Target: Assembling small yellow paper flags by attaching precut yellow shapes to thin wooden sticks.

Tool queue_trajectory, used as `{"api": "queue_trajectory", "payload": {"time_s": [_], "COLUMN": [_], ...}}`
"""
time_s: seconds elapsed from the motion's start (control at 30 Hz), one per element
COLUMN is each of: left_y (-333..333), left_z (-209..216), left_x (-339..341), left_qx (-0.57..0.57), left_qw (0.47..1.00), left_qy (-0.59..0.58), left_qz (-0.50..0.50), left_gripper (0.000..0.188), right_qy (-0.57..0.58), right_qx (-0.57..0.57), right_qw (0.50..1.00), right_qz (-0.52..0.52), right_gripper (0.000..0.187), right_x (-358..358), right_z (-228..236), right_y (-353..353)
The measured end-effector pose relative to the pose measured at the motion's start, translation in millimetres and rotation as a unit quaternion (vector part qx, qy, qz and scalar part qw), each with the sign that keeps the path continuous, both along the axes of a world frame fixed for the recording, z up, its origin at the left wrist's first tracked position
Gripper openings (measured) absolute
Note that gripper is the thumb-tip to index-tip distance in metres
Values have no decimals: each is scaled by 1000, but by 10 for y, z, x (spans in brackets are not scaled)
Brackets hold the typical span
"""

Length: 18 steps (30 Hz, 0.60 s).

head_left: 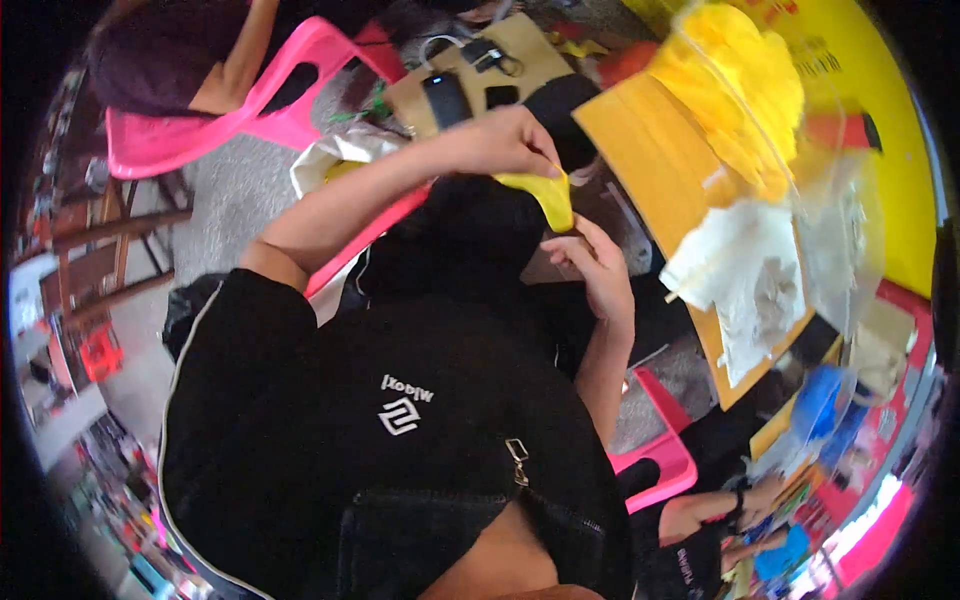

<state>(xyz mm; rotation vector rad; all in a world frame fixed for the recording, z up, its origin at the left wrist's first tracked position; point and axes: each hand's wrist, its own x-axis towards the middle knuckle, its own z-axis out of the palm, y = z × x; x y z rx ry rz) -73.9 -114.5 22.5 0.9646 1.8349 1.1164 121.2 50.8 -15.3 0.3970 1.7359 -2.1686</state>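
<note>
My left hand point(508, 143) pinches a small, curved yellow piece point(556, 205) of smooth, limp material by its upper end, over my lap. What the piece is exactly I cannot make out. Just below its lower tip is my right hand point(602, 272), thumb and fingers apart; the index finger is at the tip, and whether it touches I cannot tell. To the right stands a tan wooden table point(650, 150) bearing a heap of fluffy yellow pieces point(735, 90) and a crumpled white sheet point(738, 285).
A second board point(412, 105) ahead carries a black power bank point(446, 100) with a cable. Pink plastic chairs point(165, 140) stand at the far left and lower right. Another person's arm point(238, 80) shows at top left, and a co-worker's arm point(700, 510) at lower right.
</note>
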Motion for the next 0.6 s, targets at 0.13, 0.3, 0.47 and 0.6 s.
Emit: {"api": "queue_trajectory", "payload": {"time_s": [0.13,0.3,0.47,0.6], "left_y": [-1145,-2532,-3567,-3073], "left_z": [38,-597,-2445,-3577], "left_x": [-533,-725,-320,-111], "left_qx": [-70,-115,-153,-154], "left_qw": [983,944,886,721], "left_qy": [7,-47,-145,-297], "left_qz": [171,305,413,607], "left_gripper": [23,18,13,13], "right_qy": [-1,-186,-192,-195], "right_qx": [2,47,39,96], "right_qw": [998,968,965,956], "right_qz": [-58,-163,-176,-198], "right_gripper": [43,37,35,36], "right_x": [218,510,357,566], "right_z": [-282,-701,-825,-1028], "right_y": [11,112,85,215]}}
